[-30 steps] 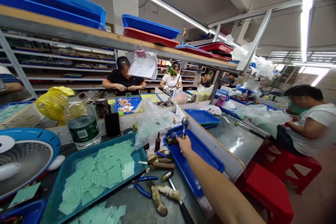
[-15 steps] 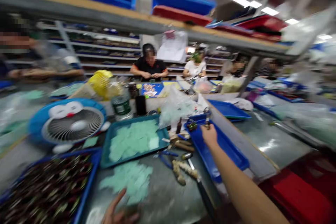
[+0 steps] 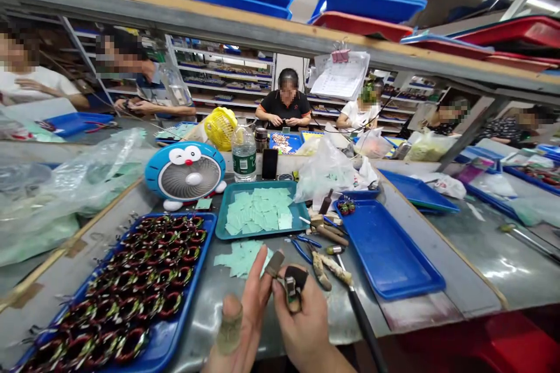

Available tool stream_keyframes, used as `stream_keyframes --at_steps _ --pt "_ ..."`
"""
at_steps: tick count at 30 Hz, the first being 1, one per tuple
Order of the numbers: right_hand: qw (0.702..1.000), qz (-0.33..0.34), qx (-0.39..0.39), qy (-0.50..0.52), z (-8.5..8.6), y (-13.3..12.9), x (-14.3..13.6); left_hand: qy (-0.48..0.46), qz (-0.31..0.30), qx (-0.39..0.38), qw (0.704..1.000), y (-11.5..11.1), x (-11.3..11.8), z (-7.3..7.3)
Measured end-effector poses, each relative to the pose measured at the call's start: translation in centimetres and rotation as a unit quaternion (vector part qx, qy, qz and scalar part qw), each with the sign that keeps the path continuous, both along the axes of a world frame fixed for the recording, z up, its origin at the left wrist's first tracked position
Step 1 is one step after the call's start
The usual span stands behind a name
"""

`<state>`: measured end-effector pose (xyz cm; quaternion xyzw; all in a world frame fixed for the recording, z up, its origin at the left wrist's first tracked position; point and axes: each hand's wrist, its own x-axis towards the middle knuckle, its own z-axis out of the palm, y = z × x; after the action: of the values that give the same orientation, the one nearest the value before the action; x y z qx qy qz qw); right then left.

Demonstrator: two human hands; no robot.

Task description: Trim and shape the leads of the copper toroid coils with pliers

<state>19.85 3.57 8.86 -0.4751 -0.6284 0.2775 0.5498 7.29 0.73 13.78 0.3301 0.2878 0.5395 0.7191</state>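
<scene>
My left hand (image 3: 249, 312) is upright at the table's front, fingers stretched out, with a brown wrap on one fingertip and a greenish cover on the thumb. Beside it on the right, my right hand (image 3: 306, 315) is curled, its fingertips close to the left hand's. A small metallic thing shows between its wrapped fingers, too unclear to name. Behind the hands lie loose pale green sheets (image 3: 240, 257), and more fill a teal tray (image 3: 221, 227). Dark red and green wound rings (image 3: 131, 309) stand in rows in the blue tray at left (image 3: 168, 341).
At right, a long blue tray (image 3: 394, 250) holds a few wound parts (image 3: 345, 207) at its far corner. Pliers (image 3: 321, 271) and a black-handled tool (image 3: 365, 326) lie between. A blue fan (image 3: 190, 172), bottle (image 3: 244, 157) and phone (image 3: 269, 164) stand behind. Several people sit beyond.
My right hand has come back from the long blue tray to beside my left hand. My left hand has risen further into view. The camera has turned left, and the picture is sharper.
</scene>
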Motion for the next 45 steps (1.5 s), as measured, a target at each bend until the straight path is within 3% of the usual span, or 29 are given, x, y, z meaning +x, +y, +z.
stream_keyframes --at_steps 5,11,15,17,19,20,21,24,26,27,30,33,36,40,45 --pt "0.998 -0.005 0.051 -0.038 0.1 -0.3 0.5 -0.013 0.039 0.037 0.998 -0.3 0.8 -1.4" --pt "1.000 0.000 -0.005 -0.002 1.1 -1.2 1.5 -0.053 -0.007 0.059 0.997 -1.0 0.6 -1.8" --pt "0.996 0.034 0.069 -0.040 1.3 -1.8 2.2 -0.069 -0.056 0.072 0.993 -1.7 1.0 -1.3" --pt "0.995 0.029 0.081 -0.053 1.2 -1.7 2.4 -0.029 -0.040 0.091 0.995 -1.7 0.9 -1.1" --pt "0.999 0.010 0.046 -0.028 1.3 -1.3 2.7 0.106 -0.026 0.130 0.985 -1.1 0.2 -1.0" --pt "1.000 -0.002 0.019 -0.005 1.5 -1.0 3.0 0.210 -0.024 0.162 0.964 -0.7 -0.3 -1.0" --pt "1.000 -0.014 -0.007 0.016 1.9 -0.7 3.5 0.328 -0.031 0.201 0.922 -0.2 -0.9 -0.9" --pt "0.997 -0.018 -0.070 0.024 3.6 0.2 4.9 0.622 -0.039 0.321 0.713 1.2 -2.4 -0.9" --pt "0.995 0.023 -0.096 -0.031 4.4 0.6 5.3 0.712 -0.027 0.388 0.585 1.9 -2.7 -1.2" --pt "0.991 0.051 -0.103 -0.070 4.7 0.7 5.3 0.733 -0.023 0.419 0.536 2.1 -2.6 -1.3" --pt "0.975 0.088 -0.099 -0.177 4.5 0.9 4.5 0.756 -0.001 0.490 0.433 2.2 -2.3 -1.7" --pt "0.966 0.093 -0.097 -0.219 3.3 0.9 3.6 0.765 0.010 0.523 0.375 1.5 -2.2 -2.0" --pt "0.962 0.118 -0.096 -0.227 2.0 0.6 3.0 0.770 0.005 0.538 0.343 0.7 -2.5 -2.4" --pt "0.958 0.150 -0.149 -0.195 1.0 0.3 2.4 0.787 0.004 0.521 0.331 -0.2 -2.7 -3.5" --pt "0.948 0.196 -0.228 -0.101 1.7 -0.3 2.3 0.785 -0.021 0.518 0.339 -0.9 -2.9 -4.2"
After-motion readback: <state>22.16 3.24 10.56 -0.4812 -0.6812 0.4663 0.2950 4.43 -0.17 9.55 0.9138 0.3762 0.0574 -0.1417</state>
